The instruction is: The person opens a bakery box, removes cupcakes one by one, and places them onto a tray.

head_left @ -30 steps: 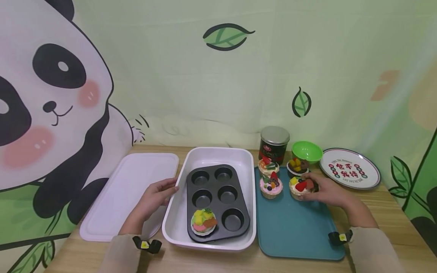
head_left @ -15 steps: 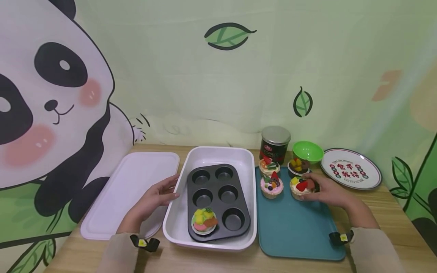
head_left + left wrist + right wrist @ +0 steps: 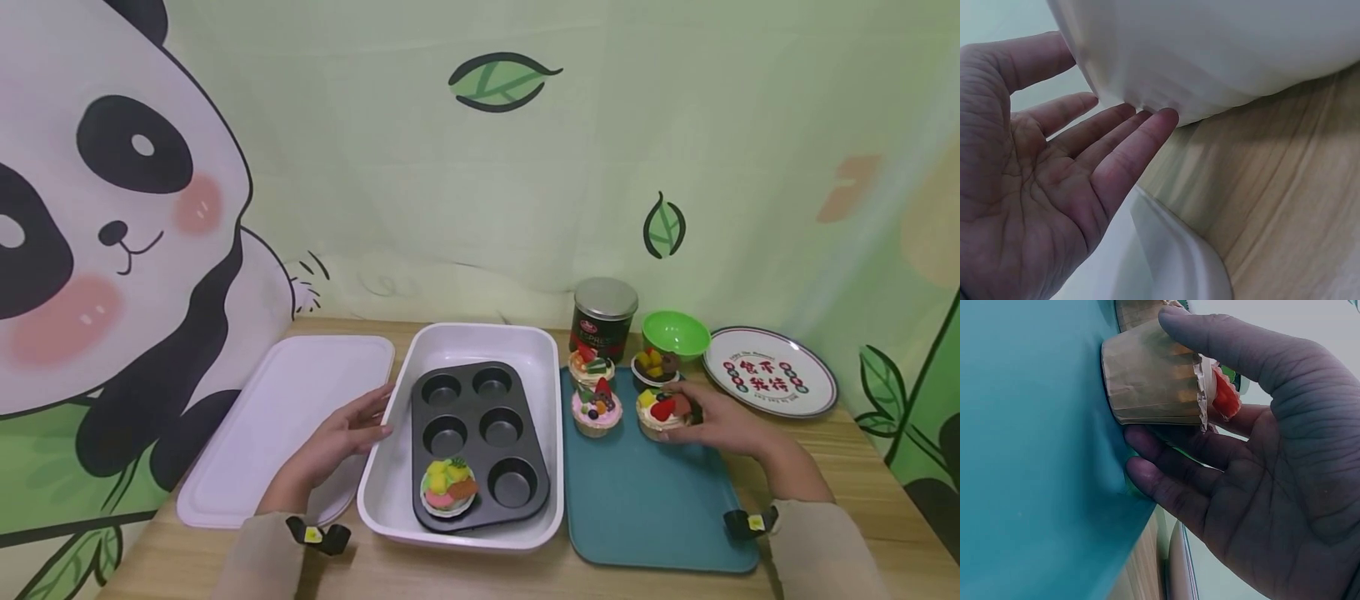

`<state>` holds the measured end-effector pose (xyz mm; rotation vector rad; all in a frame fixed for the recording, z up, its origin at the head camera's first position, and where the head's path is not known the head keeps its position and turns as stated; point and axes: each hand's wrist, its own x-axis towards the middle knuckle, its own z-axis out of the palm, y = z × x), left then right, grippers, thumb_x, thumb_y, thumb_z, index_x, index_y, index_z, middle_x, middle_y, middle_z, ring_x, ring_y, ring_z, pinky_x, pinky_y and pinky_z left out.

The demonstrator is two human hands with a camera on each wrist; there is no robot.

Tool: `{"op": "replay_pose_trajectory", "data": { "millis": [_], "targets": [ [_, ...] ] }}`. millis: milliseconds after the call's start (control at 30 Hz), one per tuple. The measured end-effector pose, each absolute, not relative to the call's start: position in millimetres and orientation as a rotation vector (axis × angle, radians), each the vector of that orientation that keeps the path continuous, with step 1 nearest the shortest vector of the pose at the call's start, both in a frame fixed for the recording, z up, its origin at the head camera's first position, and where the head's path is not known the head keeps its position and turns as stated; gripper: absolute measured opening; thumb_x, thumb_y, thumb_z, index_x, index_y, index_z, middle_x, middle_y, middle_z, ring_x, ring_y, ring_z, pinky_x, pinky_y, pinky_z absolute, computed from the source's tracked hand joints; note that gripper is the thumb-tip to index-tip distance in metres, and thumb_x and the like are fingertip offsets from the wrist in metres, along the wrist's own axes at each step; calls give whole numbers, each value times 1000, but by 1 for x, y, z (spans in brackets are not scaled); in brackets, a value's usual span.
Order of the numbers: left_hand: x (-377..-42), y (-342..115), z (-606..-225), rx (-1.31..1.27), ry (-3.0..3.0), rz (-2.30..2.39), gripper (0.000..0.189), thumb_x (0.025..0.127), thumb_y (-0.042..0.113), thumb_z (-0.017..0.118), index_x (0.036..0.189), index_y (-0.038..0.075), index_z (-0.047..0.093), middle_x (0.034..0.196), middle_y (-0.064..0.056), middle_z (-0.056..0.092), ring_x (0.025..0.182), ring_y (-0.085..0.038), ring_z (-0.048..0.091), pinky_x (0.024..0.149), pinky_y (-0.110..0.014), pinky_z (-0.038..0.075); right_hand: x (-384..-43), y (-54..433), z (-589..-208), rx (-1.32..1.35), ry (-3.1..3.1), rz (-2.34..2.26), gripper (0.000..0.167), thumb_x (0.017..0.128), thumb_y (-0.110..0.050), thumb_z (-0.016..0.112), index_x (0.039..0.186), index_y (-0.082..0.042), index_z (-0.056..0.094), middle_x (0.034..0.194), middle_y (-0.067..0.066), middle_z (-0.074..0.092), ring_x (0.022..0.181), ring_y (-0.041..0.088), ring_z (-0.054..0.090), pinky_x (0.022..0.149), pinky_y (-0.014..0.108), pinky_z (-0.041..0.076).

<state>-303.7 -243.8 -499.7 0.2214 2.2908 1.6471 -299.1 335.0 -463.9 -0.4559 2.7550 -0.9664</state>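
My right hand (image 3: 716, 423) grips a cupcake (image 3: 658, 414) topped with cream, strawberry and yellow fruit; in the right wrist view, thumb and fingers stand on either side of its tan paper cup (image 3: 1154, 375). It is upright on the teal tray (image 3: 645, 508). My left hand (image 3: 339, 435) reaches to the left side of the white basin (image 3: 372, 492), its extended fingertips at the outer wall (image 3: 1166, 75) in the left wrist view. Inside the basin lies a dark muffin pan (image 3: 480, 454). Its front left cup holds a fruit-topped cupcake (image 3: 447, 489); the other cups are bare.
Behind the gripped cupcake sits a chocolate one (image 3: 655, 367); pink (image 3: 596, 408) and cream (image 3: 590, 368) cupcakes stand left of it. A coffee tin (image 3: 602, 317), green bowl (image 3: 677, 335) and printed plate (image 3: 772, 371) line the back. A white tray (image 3: 281, 425) lies left.
Both hands hold nearly the same place throughout, the right one staying around the cupcake. The left thumb and fingers shift very slightly beside the basin.
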Motion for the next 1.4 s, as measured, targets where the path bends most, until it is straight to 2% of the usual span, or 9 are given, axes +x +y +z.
{"op": "replay_pose_trajectory", "data": {
  "millis": [233,467,600,967,1100,1300,1400],
  "targets": [
    [-304,-244,-500,218,2288,1651,69,90,36,71,152,38,42,157,-3,42,142,-33,41,104,-54,47,-298,335,-462,-445,2743,-954,85,84,-41,80,149,-2,40,140,28,51,122,42,52,97,63,46],
    [-304,-244,-500,209,2296,1651,68,91,35,71,152,38,42,157,-4,42,142,-34,41,102,-53,49,-297,336,-460,-415,2752,-930,84,85,-45,78,150,-5,41,137,26,52,116,39,54,94,60,50],
    [-304,-244,-499,208,2295,1656,67,91,34,71,152,38,42,157,-4,43,142,-34,41,100,-51,50,-296,338,-457,-417,2754,-941,82,86,-46,77,149,-6,42,138,26,51,119,42,52,93,62,49],
    [-303,-243,-501,194,2295,1656,68,91,35,71,152,37,42,156,-5,44,142,-35,41,99,-50,51,-292,335,-452,-448,2773,-1011,73,91,-42,74,145,-1,46,141,26,51,128,49,47,97,66,45],
    [-303,-244,-502,177,2297,1653,68,91,36,71,152,39,42,155,-4,44,142,-34,41,100,-50,50,-289,328,-446,-449,2819,-981,72,92,-45,71,144,-1,47,142,27,52,129,49,47,98,68,44],
    [-305,-244,-501,174,2291,1649,66,91,36,71,151,40,43,155,-2,44,143,-32,40,102,-52,49,-284,315,-428,-564,2873,-969,64,93,-40,72,141,-1,51,137,26,56,124,47,53,95,67,46],
    [-305,-244,-501,189,2289,1655,66,91,36,70,151,39,43,156,-3,44,143,-33,40,102,-53,48,-284,296,-417,-681,2854,-1001,59,93,-36,73,139,-4,54,136,21,59,123,43,56,95,63,49]
  ]
}}
